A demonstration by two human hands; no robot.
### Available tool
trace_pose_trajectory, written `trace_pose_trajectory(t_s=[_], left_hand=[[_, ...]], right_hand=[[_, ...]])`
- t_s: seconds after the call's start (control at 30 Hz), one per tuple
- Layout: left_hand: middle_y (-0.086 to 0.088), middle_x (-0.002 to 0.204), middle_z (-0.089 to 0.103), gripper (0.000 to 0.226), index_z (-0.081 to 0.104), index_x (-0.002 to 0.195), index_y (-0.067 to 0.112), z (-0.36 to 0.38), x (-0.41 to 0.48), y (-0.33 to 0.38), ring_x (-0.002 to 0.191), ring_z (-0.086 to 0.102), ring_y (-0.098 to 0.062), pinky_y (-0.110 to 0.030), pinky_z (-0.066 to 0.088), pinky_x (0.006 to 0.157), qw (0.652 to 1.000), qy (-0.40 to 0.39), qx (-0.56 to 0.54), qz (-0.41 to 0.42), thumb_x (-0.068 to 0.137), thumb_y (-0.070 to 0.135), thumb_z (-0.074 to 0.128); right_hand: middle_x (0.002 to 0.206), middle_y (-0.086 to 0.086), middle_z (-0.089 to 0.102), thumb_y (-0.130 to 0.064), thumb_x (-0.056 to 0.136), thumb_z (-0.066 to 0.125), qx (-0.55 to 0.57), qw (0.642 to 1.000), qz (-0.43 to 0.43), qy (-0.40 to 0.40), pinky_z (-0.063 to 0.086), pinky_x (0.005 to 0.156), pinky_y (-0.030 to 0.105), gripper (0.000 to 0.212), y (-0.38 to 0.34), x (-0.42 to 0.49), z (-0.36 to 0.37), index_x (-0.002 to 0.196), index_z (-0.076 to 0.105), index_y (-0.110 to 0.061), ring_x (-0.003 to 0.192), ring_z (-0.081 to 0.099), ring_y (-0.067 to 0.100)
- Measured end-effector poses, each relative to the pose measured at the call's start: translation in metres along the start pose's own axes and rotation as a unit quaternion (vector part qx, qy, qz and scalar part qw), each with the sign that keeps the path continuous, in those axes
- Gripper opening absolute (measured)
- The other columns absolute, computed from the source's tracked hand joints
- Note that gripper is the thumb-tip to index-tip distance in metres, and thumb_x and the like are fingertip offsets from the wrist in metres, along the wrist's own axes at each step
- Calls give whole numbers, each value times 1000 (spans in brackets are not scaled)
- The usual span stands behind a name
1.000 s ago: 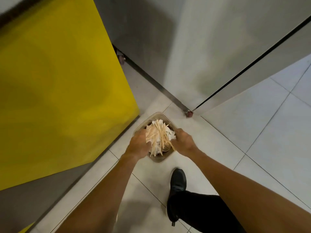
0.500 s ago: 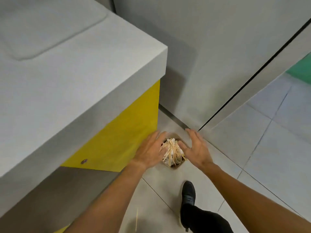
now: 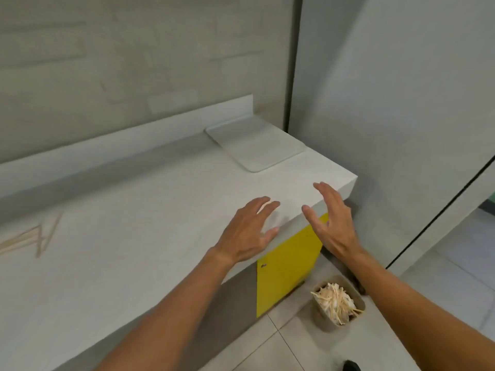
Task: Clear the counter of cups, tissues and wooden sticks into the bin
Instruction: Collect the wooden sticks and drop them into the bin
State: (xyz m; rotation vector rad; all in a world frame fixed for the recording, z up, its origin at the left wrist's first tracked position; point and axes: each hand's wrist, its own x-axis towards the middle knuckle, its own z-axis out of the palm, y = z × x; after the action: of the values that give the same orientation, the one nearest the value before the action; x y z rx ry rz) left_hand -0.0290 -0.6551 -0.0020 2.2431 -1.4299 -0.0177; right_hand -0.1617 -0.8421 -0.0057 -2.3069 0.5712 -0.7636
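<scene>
Between loads with left grip (image 3: 246, 231) and right grip (image 3: 332, 223) spread empty over table (image 3: 160, 223) corner, bin (image 3: 325, 324) below right grip; likely next reaching far left of left grip for wooden sticks (image 3: 40, 236), gathering them.

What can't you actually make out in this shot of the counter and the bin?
- Head view, pale wooden sticks on the grey counter: blurred and cut by the left edge, so their count is unclear.
- Head view, beige floor bin: the pile of sticks and white tissues on top hides whatever lies beneath.
- Head view, black shoe: cut off by the bottom edge.
</scene>
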Motion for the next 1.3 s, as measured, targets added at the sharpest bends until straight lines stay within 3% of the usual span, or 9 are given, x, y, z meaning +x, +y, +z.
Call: trace_pose_trajectory(t_s=[0.23, 0.37, 0.53, 0.63, 0.8, 1.0, 1.17, 1.3], left_hand=[[3, 160, 21, 60, 24, 150, 34, -114, -112, -90, 148, 17, -17, -39, 19, 118, 986, 44, 47, -153, 97, 53, 43], [3, 160, 20, 60, 23, 151, 33, -151, -184, -125, 148, 16, -16, -38, 18, 118, 968, 68, 57, -235, 98, 52, 43], [4, 161, 19, 58, 22, 151, 34, -183, -275, -163, 148, 15, -16, -38, 16, 117, 931, 96, 61, -348, 99, 52, 39], [3, 160, 20, 57, 23, 152, 33, -197, -326, -182, 148, 15, -16, -40, 17, 117, 905, 112, 70, -404, 100, 51, 38], [1, 160, 22, 58, 23, 152, 29, -218, -389, -209, 148, 15, -18, -40, 17, 117, 857, 139, 84, -488, 100, 48, 39], [-3, 156, 27, 62, 25, 151, 23, -238, -433, -243, 143, 27, -23, -41, 26, 114, 809, 137, 84, -566, 98, 44, 49], [-4, 142, 43, 70, 33, 145, 18, -245, -452, -274, 128, 41, -25, -40, 35, 106, 773, 106, 62, -622, 87, 46, 62], [-3, 119, 50, 46, 53, 122, 17, -247, -457, -292, 112, 48, -24, -36, 40, 96, 761, 108, 54, -637, 84, 38, 67]], right_hand=[[151, -10, 36, -50, 94, 56, 57, 991, -67, -97, 41, 103, 55, 54, -135, -2, 90, 143, 37, -38, 140, 32, 11], [152, -10, 35, -49, 94, 54, 56, 976, -102, -181, 31, 113, 51, 55, -189, -7, 144, 145, 36, -35, 141, 31, 11], [156, -8, 31, -53, 95, 51, 67, 946, -143, -283, 27, 116, 49, 58, -244, -17, 216, 147, 33, -35, 142, 31, 14], [155, -10, 31, -53, 95, 52, 77, 927, -152, -333, 28, 116, 46, 56, -276, -28, 259, 145, 34, -38, 132, 41, 9], [155, -8, 30, -53, 94, 53, 55, 891, -186, -410, 28, 114, 51, 58, -327, -31, 326, 146, 32, -38, 138, 39, 17], [153, -5, 36, -45, 93, 58, 34, 859, -239, -452, 25, 114, 45, 59, -386, -30, 393, 146, 36, -31, 138, 37, 17], [153, -4, 36, -40, 92, 61, -5, 841, -277, -465, 21, 113, 41, 61, -417, -24, 440, 147, 36, -25, 141, 31, 17], [151, -1, 41, -43, 90, 55, -27, 832, -306, -461, 23, 112, 39, 60, -434, -14, 472, 144, 43, -20, 140, 34, 20]])
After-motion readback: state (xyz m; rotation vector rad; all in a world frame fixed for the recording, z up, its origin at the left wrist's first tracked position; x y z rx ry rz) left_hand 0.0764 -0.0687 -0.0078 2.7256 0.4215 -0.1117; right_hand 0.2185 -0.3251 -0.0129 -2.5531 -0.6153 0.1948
